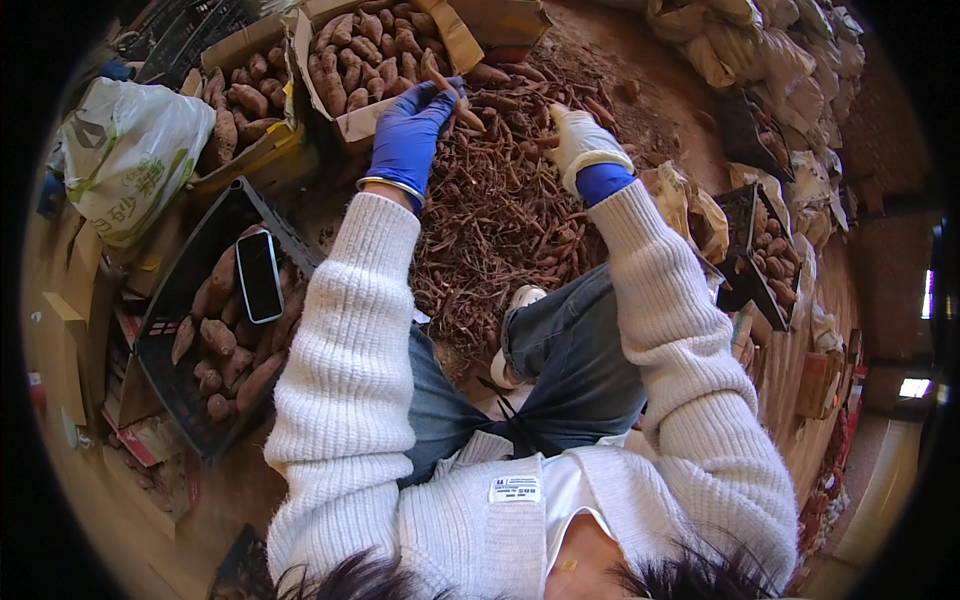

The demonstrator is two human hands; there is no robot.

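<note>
My left hand (408, 140), in a blue glove, is closed on a slender sweet potato (455, 98) beside the near edge of an open cardboard box (362, 122) full of sweet potatoes. Over the far right of the heap, my right hand (588, 147) wears a pale glove with blue showing at the wrist. Its fingers are bent together, and what they grip, if anything, is too small to make out. Between and below both hands spreads a heap of thin, stringy sweet potatoes (490, 215) on the ground.
At left, a black crate (190, 400) holds sweet potatoes with a phone (259, 277) lying on them. A white-green plastic bag (135, 150) stands by a second cardboard box (240, 165). On the right is another black crate (748, 265); stacked sacks (760, 60) rise behind.
</note>
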